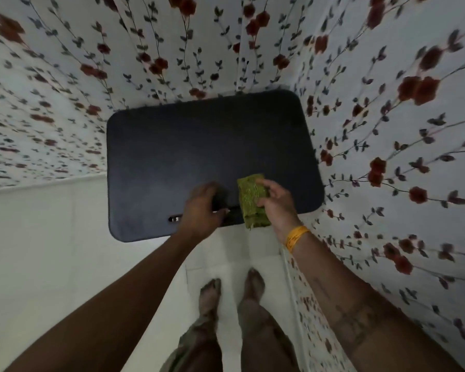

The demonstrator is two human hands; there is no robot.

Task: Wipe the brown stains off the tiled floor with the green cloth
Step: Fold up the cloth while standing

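Here, a person is standing over a dark tabletop (199, 157), with white tiled floor (51, 251) below.
The right hand (275, 204) is pinching the folded green cloth (251, 201) at its side, above the tabletop's near edge; soft, light, easily bunched. Left hand (202, 208) is curling on that edge, grip unclear.

Single head-mounted wide-angle view, which looked forward and steeply down from the standing wearer's head. The dark flat panel (212, 162) filled the centre; both forearms entered from the bottom edge, and the bare feet (232, 291) stood on the pale floor (51, 251) directly below. Floral curtains (387, 130) bowed at the margins, probably through lens distortion and blur.
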